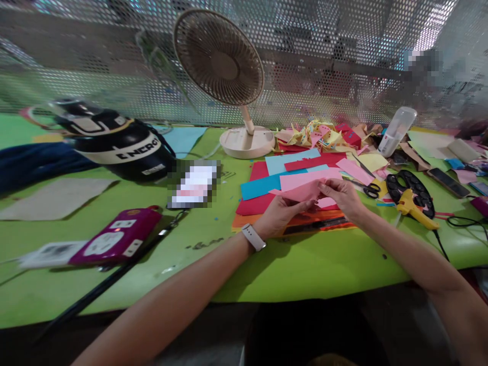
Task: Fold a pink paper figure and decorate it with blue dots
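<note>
Between my two hands a piece of pink paper (pixel 299 193) is held up, curved or folded, over a pile of coloured paper. My left hand (pixel 280 212), with a pale watch on the wrist, pinches its lower edge. At the right end of the piece, my right hand (pixel 341 195) grips it between thumb and fingers. Below lie a blue sheet (pixel 259 189), red sheets (pixel 249 206) and orange sheets (pixel 241 222). Another pink sheet (pixel 290 181) rests just behind the held piece. A dark, long tool (pixel 324 223) lies on the front of the pile, partly hidden.
A yellow glue gun (pixel 417 209) lies on a black palette (pixel 407 183), with scissors (pixel 371 190) to its left. Paper scraps (pixel 320 134) heap behind. A fan (pixel 247 142), a black jug (pixel 125 147), a phone (pixel 196 183) and a purple power strip (pixel 122 234) stand around.
</note>
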`<state>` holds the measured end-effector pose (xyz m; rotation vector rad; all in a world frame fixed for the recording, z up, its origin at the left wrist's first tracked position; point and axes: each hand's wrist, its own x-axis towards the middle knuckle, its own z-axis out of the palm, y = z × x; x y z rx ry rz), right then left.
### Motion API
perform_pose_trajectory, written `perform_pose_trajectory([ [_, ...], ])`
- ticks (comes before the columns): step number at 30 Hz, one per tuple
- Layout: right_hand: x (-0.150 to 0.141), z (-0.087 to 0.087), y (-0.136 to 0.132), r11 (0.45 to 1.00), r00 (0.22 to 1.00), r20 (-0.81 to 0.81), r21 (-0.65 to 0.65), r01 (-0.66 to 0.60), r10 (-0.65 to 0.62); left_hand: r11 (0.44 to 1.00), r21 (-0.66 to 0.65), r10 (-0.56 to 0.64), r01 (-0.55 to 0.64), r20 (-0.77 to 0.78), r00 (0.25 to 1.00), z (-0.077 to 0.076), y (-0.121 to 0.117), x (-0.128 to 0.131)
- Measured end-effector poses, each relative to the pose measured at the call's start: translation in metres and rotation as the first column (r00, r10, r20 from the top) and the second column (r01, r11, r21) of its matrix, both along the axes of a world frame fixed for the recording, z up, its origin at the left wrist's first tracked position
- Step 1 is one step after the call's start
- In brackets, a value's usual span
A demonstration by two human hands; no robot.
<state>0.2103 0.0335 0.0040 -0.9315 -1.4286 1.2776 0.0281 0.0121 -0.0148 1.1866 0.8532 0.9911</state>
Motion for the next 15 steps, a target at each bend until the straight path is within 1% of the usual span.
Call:
perform_pose_trajectory([
  [4, -0.002, 0.002, -0.002, 1.000, 1.000, -0.023, -0.019, 0.010, -0.011, 1.000, 0.013, -0.005, 0.004, 0.018, 1.000, -0.001, 0.001, 0.000],
  [7, 0.003, 0.002, 0.004, 0.998, 0.996, -0.074, -0.044, 0.043, -0.046, 1.000, 0.003, -0.015, 0.015, 0.020, 1.000, -0.002, 0.001, 0.000],
  [9, 0.011, 0.003, 0.012, 0.991, 0.982, -0.140, -0.060, 0.119, -0.127, 1.000, -0.012, -0.025, 0.025, 0.020, 1.000, -0.002, 0.001, 0.000],
  [12, 0.024, 0.006, 0.024, 0.959, 0.938, -0.204, -0.098, 0.266, -0.281, 0.999, -0.039, -0.003, 0.004, 0.037, 0.999, -0.004, 0.002, 0.001],
  [13, 0.025, 0.007, 0.025, 0.954, 0.936, -0.191, -0.116, 0.277, -0.295, 0.999, -0.046, 0.012, -0.010, 0.044, 0.999, -0.005, 0.002, 0.001],
  [14, 0.025, 0.008, 0.025, 0.957, 0.947, -0.159, -0.133, 0.259, -0.278, 0.999, -0.050, 0.025, -0.022, 0.047, 0.999, -0.006, 0.003, 0.001],
  [15, 0.024, 0.008, 0.023, 0.966, 0.966, -0.113, -0.143, 0.217, -0.233, 0.998, -0.052, 0.032, -0.030, 0.048, 0.998, -0.006, 0.003, 0.001],
])
